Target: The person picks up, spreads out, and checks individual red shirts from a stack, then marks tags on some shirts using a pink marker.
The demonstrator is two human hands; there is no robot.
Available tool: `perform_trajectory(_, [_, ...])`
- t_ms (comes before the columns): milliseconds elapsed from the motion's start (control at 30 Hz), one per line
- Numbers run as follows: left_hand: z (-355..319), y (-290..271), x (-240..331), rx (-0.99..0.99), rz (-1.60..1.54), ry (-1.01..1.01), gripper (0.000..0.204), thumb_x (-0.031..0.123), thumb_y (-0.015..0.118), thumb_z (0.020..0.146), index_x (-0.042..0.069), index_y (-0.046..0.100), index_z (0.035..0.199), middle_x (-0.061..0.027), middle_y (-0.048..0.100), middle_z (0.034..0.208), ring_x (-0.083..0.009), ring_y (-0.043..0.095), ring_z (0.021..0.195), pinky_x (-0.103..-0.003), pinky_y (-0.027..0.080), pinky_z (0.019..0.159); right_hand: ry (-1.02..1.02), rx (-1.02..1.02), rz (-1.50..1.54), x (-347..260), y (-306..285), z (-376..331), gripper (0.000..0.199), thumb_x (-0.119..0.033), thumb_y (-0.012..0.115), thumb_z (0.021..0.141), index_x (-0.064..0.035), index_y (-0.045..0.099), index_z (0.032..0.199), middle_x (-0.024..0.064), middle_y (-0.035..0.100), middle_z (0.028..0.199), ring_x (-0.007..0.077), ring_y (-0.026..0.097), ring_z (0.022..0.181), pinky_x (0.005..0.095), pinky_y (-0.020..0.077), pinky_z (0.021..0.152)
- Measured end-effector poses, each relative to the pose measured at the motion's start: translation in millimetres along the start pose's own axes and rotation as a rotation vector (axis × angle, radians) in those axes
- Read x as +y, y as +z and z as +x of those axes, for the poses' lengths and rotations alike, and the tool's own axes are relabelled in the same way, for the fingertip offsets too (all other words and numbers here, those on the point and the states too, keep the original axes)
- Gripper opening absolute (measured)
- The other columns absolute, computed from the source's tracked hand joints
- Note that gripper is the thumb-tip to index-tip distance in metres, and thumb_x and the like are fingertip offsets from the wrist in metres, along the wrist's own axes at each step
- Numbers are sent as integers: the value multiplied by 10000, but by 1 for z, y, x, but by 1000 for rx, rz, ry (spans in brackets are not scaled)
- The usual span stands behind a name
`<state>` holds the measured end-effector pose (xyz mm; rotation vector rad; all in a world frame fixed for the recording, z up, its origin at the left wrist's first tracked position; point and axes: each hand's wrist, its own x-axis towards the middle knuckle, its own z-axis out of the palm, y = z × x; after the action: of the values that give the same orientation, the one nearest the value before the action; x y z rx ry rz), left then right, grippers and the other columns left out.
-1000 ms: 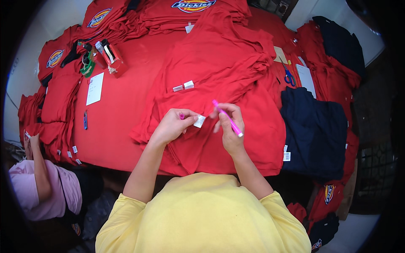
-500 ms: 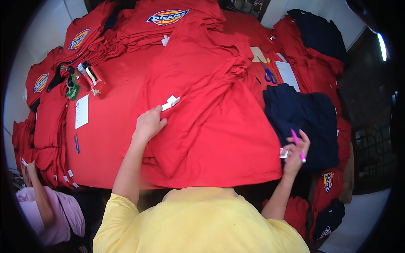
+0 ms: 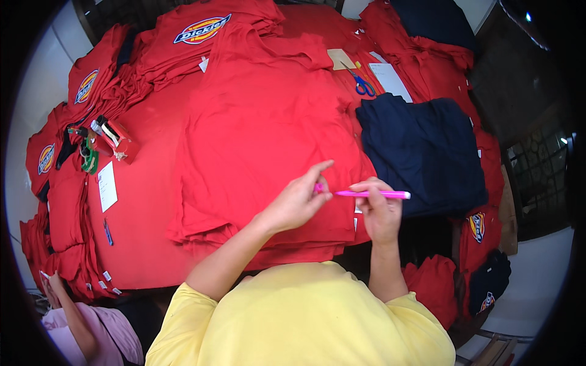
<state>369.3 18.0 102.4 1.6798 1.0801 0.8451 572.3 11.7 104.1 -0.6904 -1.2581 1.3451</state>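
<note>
My right hand [image 3: 382,215] is closed round a bright pink marker pen [image 3: 394,194], held level with its tip toward the left. My left hand [image 3: 298,202] pinches a small pink pen cap [image 3: 318,188] just left of that tip, its index finger stretched out. A narrow gap seems to lie between cap and pen. Beneath both hands spreads a red sleeveless garment [image 3: 262,134], laid fairly flat on a pile of red cloth. White tags poke out at its right edge near my right hand.
Folded navy garments [image 3: 421,155] lie to the right. Blue-handled scissors [image 3: 364,86] and a white paper [image 3: 390,82] are beyond them. At left stand a red pen holder [image 3: 124,145], a paper slip [image 3: 107,186] and a blue pen [image 3: 108,232]. A co-worker's arm [image 3: 74,317] shows lower left.
The red garment has been let go and now lies flatter. My left hand has left its white tag and moved right, now holding the cap; the marker has come inward and turned level.
</note>
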Motion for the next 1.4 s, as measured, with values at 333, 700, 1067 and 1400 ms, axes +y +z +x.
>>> perform_trajectory(333, [-21, 3, -11, 87, 118, 70, 580, 53, 537, 886, 24, 321, 1423, -158, 561, 944, -281, 588, 849, -373, 472, 798, -25, 20, -310, 25, 35, 4, 83, -85, 586, 939, -5, 605, 930, 14, 592, 777, 64, 527, 652, 219, 402, 568])
perform_trajectory(700, [-40, -6, -4, 204, -125, 56, 364, 170, 568, 962, 20, 514, 1289, -92, 622, 1013, -142, 579, 902, -284, 464, 803, 27, 109, -196, 50, 51, 8, 188, -112, 711, 871, -37, 547, 924, -19, 529, 789, 50, 495, 712, 226, 407, 621])
perform_trajectory(1067, [-72, -189, -117, 818, 72, -42, 201, 207, 493, 998, 33, 586, 1037, 16, 503, 779, -75, 463, 731, -234, 390, 643, 111, 407, -507, 12, -46, -31, 210, -217, 524, 990, -32, 622, 968, 11, 635, 842, 39, 505, 662, 194, 412, 605])
perform_trajectory(1400, [-75, -383, -360, 1046, 1164, -371, 563, 80, 508, 832, -11, 417, 1380, -252, 627, 992, -404, 614, 853, -466, 518, 716, 333, 1148, -980, 99, -236, -268, 110, -173, 606, 920, -72, 641, 946, -9, 602, 780, 50, 512, 627, 207, 411, 511])
